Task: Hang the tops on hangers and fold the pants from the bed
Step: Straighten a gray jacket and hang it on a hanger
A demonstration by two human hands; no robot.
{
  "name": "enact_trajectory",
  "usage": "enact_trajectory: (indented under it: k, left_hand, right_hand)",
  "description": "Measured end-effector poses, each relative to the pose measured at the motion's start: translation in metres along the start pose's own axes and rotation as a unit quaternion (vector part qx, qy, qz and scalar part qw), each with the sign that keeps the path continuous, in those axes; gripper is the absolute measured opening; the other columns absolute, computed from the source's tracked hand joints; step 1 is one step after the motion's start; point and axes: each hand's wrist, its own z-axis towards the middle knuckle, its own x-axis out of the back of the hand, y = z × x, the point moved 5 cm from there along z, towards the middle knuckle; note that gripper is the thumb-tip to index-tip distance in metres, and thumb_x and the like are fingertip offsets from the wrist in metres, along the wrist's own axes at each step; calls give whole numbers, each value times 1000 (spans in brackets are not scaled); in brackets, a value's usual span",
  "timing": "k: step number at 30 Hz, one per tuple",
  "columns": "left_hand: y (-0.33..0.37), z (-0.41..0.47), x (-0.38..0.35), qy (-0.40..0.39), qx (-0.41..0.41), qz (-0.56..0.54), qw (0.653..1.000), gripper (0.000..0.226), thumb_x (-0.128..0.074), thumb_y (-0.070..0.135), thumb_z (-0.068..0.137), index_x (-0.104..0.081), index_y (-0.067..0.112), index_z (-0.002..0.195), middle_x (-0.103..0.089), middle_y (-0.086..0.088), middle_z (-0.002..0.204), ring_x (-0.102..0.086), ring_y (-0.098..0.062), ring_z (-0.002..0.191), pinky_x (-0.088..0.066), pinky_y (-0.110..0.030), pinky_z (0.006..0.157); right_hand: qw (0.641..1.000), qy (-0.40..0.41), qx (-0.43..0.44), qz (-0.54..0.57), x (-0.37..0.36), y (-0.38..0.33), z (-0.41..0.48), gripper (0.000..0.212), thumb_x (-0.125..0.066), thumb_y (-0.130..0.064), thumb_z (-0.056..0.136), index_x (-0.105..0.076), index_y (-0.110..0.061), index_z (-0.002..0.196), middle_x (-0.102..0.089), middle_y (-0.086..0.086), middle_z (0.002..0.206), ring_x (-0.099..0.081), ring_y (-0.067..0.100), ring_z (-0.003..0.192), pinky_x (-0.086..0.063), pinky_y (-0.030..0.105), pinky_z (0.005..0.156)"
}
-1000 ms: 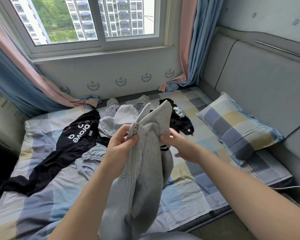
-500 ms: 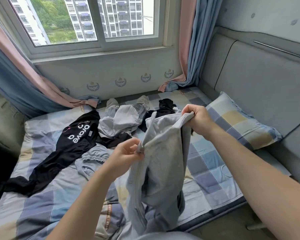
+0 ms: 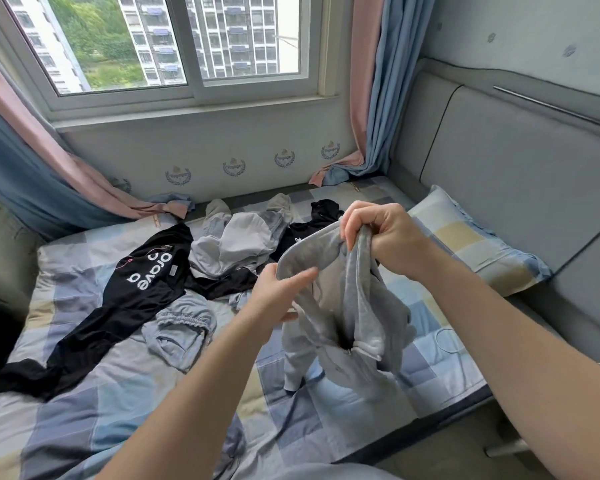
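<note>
Grey fleece sweatshirt [image 3: 347, 306] hangs bunched, soft; right hand [image 3: 381, 233] fingers clench collar, left hand [image 3: 278, 292] thumb and fingers pinch hem.

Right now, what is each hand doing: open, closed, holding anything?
Left hand: closed, pinching the edge of the grey top.
Right hand: closed, gripping a bunched part of the same grey top.

Checked bed [image 3: 84, 393]. Left of your grip: black top [image 3: 125, 296], with pants [image 3: 181, 327] crumpled nearer you. Beyond your grip: grey heap [image 3: 232, 247], black garment [image 3: 323, 216]. Right of it: pillow [image 3: 482, 244]. Curtain ends [image 3: 167, 206] trail onto the far edge.
</note>
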Motion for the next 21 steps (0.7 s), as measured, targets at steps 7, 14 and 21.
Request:
enact_trajectory:
  k: [7,14,21]
  left_hand:
    - [5,0,6,34,-13,-102,994,17,-53,7,100,-67,2,91,-63,-18,89,-60,-29,82,-50,-38,75]
    - [23,-17,10,72,-24,-191,979,28,-46,5,103,-69,3,88,-72,-9,76,-66,-21,73,-54,-34,71]
    - [42,-22,44,138,-100,-131,977,26,-55,16,101,-68,6,81,-68,-8,71,-64,-16,66,-53,-28,68]
  right_hand:
    - [995,47,-86,33,12,17,-9,45,-38,14,70,-73,-14,70,-74,4,89,-67,24,98,-54,34,89]
    - [983,61,-152,-78,-17,38,-34,30,-75,-11,84,-63,-20,110,-62,2,100,-59,7,84,-45,14,75]
    - [959,48,-212,-184,-42,74,-50,12,-67,-2,81,-66,-13,78,-64,2,77,-54,14,71,-38,24,62]
